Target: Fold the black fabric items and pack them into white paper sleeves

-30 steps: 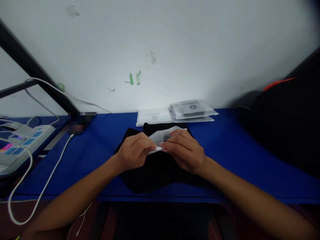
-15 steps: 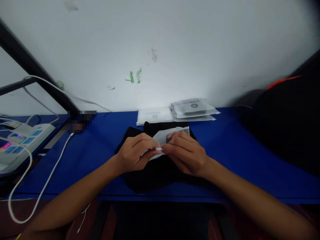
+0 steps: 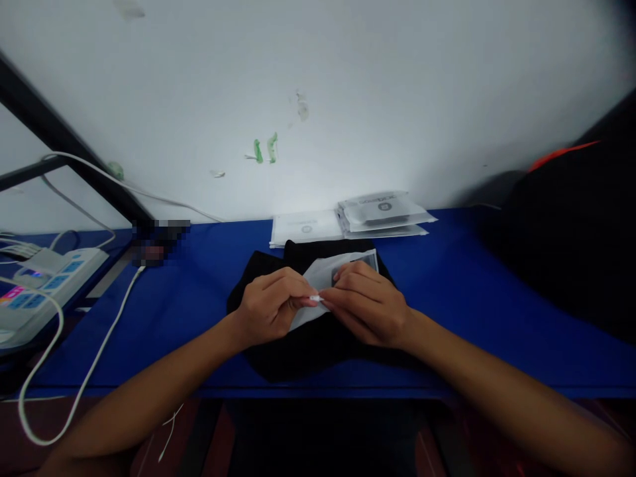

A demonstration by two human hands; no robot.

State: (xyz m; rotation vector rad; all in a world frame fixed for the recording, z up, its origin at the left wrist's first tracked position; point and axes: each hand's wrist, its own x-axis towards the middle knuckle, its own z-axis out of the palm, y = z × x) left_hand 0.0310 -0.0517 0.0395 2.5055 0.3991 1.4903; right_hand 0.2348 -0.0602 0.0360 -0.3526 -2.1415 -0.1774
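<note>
A frosted white zip bag (image 3: 317, 270) with a dark panel at its right end lies over a folded black cloth (image 3: 318, 354) in front of me. My left hand (image 3: 272, 301) is closed, its thumb and forefinger pinching a small white piece, seemingly the slider (image 3: 315, 298), at the bag's edge. Close against it, my right hand (image 3: 371, 303) grips the bag's edge between thumb and fingers and covers part of the dark panel. The fingertips of both hands nearly meet. What the bag holds, if anything, is hidden.
Several flat white zip bags (image 3: 382, 212) with dark print lie by the wall on the blue table (image 3: 477, 318). A power strip (image 3: 59, 285) with white cables (image 3: 106, 338) stands at the left. A large black object with a red edge (image 3: 571, 252) fills the right.
My left fingers have shifted slightly on the bag's edge, and more of the bag shows below them. The right hand keeps its grip. The view has moved a little.
</note>
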